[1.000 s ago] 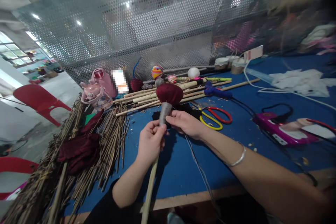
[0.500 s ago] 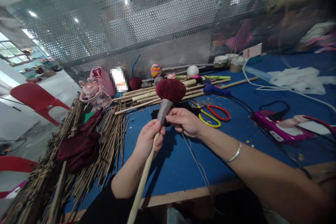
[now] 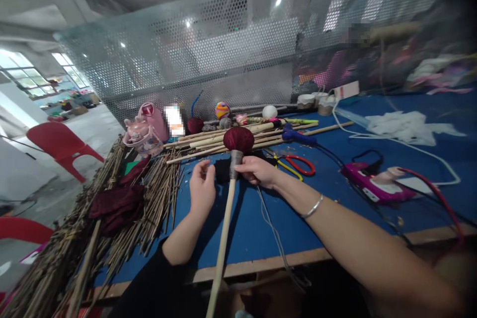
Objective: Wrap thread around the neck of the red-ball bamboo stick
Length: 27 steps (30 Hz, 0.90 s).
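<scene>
A long wooden stick (image 3: 222, 248) carries a dark red velvet ball head (image 3: 238, 139) with grey thread wound round its neck (image 3: 234, 161). My right hand (image 3: 257, 171) is closed round that neck and holds the stick upright over the blue table (image 3: 328, 198). A thin grey thread (image 3: 270, 223) trails down from this hand. My left hand (image 3: 201, 190) hovers just left of the stick, off it, fingers loosely curled with thumb and forefinger pinched. What they hold, if anything, is too small to see.
Bundles of thin twigs (image 3: 112, 223) and dark red cloth (image 3: 117, 203) lie at the left. Wooden sticks (image 3: 231, 134), small balls, scissors (image 3: 294, 165), a blue glue gun (image 3: 296, 135), a pink device (image 3: 363, 184) with cables and white cloth (image 3: 402, 126) sit beyond. A perforated metal screen (image 3: 208, 59) backs the table.
My left hand has let go of the stick and moved a little left. My right hand now holds the stick alone. The view has pulled back and up.
</scene>
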Tool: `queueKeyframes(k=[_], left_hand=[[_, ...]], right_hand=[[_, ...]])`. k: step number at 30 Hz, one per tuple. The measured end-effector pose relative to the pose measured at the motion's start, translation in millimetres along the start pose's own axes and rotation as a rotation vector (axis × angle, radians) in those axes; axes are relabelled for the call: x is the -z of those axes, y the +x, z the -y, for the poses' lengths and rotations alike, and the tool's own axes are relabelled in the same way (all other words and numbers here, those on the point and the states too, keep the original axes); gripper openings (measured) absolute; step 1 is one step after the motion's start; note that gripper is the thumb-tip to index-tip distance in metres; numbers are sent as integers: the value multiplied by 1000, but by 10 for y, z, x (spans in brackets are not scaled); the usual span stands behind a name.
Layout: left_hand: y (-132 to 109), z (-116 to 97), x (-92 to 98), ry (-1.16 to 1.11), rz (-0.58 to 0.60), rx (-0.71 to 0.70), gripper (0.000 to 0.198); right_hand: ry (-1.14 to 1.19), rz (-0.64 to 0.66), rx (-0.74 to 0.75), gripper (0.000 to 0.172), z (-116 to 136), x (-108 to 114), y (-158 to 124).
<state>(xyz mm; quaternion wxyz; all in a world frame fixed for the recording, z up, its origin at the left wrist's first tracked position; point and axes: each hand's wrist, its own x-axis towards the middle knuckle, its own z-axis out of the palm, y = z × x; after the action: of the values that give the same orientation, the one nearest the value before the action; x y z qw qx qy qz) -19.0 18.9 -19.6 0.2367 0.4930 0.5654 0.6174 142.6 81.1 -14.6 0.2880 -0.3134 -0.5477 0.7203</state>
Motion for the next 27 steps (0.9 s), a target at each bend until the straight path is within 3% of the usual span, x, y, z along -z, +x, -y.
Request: queueKeyframes(k=[2, 6, 8, 11, 13, 16, 19, 21, 23, 27], left_hand=[[161, -38, 14, 48, -138, -73, 14], [577, -295, -24, 73, -124, -171, 21], [750, -451, -74, 37, 90, -236, 24], [871, -592, -171, 115, 649, -223, 37], [859, -611, -238, 261, 750, -241, 40], [787, -578, -317, 349, 621, -325, 38], [756, -521, -350, 195, 509, -348, 33], [765, -468, -347, -35, 428, -224, 35], [761, -403, -334, -326, 395, 8, 42], [622, -273, -334, -716, 666, 392, 63]], right_hand=[[-32, 10, 35, 29, 16, -56, -22], [-92, 74, 42, 30, -2, -187, -58], [-117, 130, 39, 30, -23, -241, -71], [-141, 184, 44, 30, -50, -279, -82], [-138, 180, 43, 32, -57, -282, -82], [-118, 160, 49, 34, -56, -276, -77], [-124, 147, 66, 34, -46, -275, -75], [-130, 154, 76, 35, -36, -278, -82], [-115, 194, 90, 33, -23, -280, -95], [-96, 249, 131, 32, -6, -273, -116]])
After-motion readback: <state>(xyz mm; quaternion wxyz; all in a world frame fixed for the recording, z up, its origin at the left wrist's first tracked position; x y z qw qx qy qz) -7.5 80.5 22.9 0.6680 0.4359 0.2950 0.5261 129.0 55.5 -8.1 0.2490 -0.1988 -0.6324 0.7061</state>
